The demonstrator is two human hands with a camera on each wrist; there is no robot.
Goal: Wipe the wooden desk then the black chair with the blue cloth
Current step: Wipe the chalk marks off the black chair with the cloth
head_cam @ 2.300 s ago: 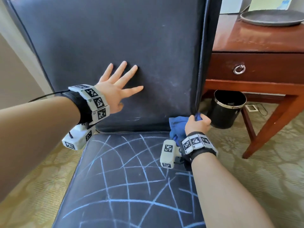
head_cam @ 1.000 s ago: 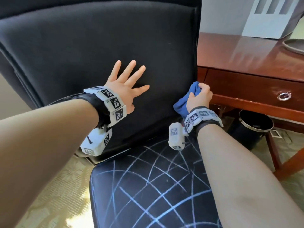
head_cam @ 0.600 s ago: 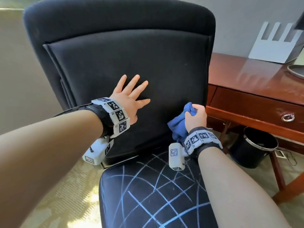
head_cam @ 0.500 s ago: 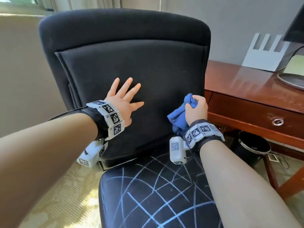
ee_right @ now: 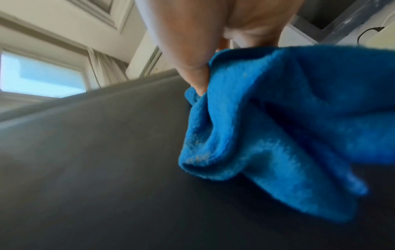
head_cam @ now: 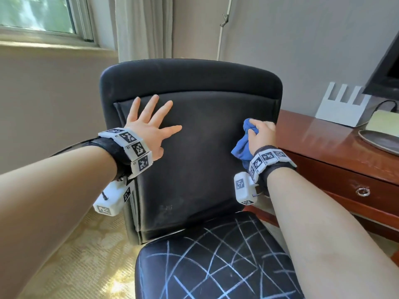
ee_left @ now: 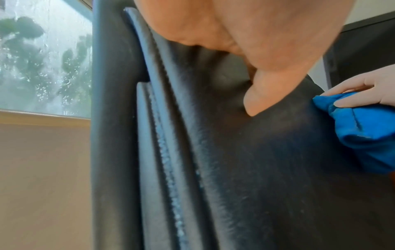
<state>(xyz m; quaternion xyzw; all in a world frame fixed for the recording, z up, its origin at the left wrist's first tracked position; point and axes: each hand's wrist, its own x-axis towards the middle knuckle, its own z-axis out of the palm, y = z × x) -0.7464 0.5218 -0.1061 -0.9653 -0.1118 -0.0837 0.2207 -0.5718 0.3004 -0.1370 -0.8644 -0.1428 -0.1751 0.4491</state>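
Facing you in the centre of the head view is the black padded chair (head_cam: 194, 152), its tall backrest upright and its long axis running top to bottom of the frame, with the seat crossed by pale blue lines at the lower centre. The reddish-brown polished wooden desk (head_cam: 328, 143) sits at the right edge, just beside the backrest's right side.

Your left hand (head_cam: 149, 130) lies flat on the upper left of the backrest panel, fingers straight and spread, holding nothing. Your right hand (head_cam: 260, 137) is curled round the bunched blue terry cloth (head_cam: 243, 147) and presses it against the right edge of the backrest, at about mid-height in the frame.

What matters for you next: the unwiped stretch of backrest lies mostly to the left of the cloth and above it, toward the rounded top. I judge your right hand the nearer one for that sweep, while the left steadies the chair. The marked seat lies below both hands and looks not yet wiped.
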